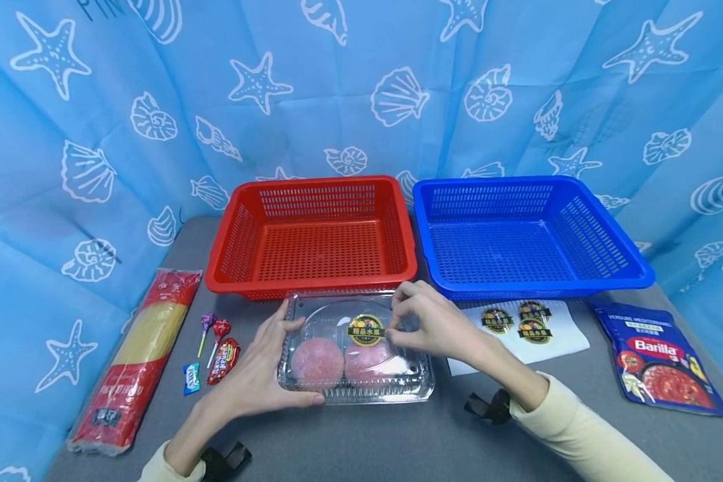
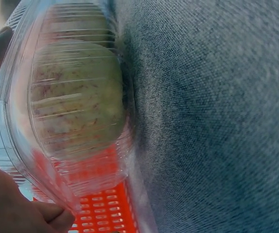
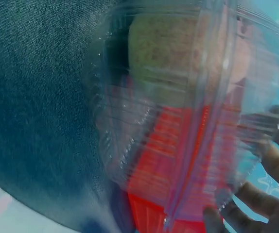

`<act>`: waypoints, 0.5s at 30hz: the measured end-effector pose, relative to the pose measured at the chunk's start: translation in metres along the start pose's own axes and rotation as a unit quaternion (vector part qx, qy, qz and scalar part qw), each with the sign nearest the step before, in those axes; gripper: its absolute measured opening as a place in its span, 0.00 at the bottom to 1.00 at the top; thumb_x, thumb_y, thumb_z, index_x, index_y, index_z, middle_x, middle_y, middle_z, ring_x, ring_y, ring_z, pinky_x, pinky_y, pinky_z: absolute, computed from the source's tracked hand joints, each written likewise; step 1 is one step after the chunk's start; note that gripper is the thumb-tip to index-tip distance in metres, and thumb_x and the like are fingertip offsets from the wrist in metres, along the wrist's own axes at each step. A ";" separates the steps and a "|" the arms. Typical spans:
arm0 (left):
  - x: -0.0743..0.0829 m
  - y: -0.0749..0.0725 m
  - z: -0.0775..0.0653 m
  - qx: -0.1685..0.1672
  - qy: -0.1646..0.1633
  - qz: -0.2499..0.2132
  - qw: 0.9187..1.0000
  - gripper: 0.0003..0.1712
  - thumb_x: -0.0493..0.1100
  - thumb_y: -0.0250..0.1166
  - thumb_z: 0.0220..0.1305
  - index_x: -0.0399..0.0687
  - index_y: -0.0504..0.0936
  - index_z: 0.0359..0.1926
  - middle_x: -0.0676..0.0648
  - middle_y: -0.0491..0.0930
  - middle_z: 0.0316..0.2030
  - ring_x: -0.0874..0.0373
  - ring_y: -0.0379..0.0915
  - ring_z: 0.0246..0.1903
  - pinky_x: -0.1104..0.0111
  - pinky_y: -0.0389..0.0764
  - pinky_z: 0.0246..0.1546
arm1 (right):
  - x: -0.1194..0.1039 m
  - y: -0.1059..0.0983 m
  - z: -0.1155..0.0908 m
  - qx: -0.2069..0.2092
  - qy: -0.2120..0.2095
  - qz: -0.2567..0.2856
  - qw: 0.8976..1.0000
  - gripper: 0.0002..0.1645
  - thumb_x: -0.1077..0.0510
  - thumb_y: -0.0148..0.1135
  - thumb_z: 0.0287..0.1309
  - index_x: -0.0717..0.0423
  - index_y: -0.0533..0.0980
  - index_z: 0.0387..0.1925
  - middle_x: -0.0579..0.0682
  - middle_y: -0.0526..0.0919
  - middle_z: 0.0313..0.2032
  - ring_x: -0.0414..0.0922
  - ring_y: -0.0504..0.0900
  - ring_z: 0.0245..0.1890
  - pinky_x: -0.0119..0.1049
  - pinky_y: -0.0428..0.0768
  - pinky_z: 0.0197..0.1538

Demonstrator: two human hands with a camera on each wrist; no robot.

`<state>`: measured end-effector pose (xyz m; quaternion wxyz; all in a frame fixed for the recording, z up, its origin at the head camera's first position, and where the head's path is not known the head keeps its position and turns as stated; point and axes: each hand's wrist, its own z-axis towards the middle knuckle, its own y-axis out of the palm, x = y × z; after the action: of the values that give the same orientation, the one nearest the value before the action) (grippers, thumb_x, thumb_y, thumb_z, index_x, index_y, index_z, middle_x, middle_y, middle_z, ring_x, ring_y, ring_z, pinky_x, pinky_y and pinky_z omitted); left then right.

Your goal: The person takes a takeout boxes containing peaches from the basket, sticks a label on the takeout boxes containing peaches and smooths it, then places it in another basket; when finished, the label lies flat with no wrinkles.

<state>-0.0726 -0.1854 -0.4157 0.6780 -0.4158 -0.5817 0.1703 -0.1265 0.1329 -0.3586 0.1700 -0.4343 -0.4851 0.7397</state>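
A clear plastic clamshell box (image 1: 418,385) holds two round pinkish fruits (image 1: 317,362), which look yellow-green with red specks in the left wrist view. My left hand (image 1: 262,375) grips the box's left side, thumb along the front edge and fingers toward the back corner. On the lid is a round black-and-gold sticker (image 1: 365,331). My right hand (image 1: 424,318) is over the right part of the lid, thumb and forefinger pinching the sticker's right edge. Right of the box, a white backing sheet (image 1: 557,335) bears more such stickers (image 1: 535,331).
Behind the box stand a red basket (image 1: 310,286) and a blue basket (image 1: 536,288). A pasta packet (image 1: 141,355), two lollipops (image 1: 219,328), a red candy packet (image 1: 224,360) and a small blue packet (image 1: 191,379) lie left. A Barilla sauce pouch (image 1: 663,361) lies right.
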 end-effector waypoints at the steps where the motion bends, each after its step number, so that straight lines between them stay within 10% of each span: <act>1: 0.000 0.000 0.000 0.000 0.002 -0.005 1.000 0.62 0.71 0.78 0.41 0.60 0.57 0.73 0.42 0.36 0.83 0.36 0.39 0.80 0.25 0.58 0.68 | 0.001 -0.001 -0.001 0.009 -0.003 -0.004 1.000 0.03 0.55 0.76 0.50 0.44 0.87 0.25 0.43 0.81 0.39 0.43 0.75 0.45 0.40 0.77 0.48; 15: -0.004 -0.007 -0.004 0.014 0.011 -0.082 0.996 0.65 0.61 0.77 0.50 0.65 0.44 0.79 0.43 0.39 0.82 0.35 0.42 0.78 0.26 0.64 0.65 | 0.059 -0.080 -0.043 0.130 0.068 -0.048 0.988 0.23 0.54 0.77 0.54 0.53 0.86 0.53 0.57 0.84 0.47 0.56 0.77 0.50 0.52 0.72 0.50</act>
<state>-0.0714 -0.1943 -0.4128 0.7018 -0.3588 -0.6039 0.1182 -0.1388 0.2352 -0.3241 0.2927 -0.4345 -0.3924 0.7560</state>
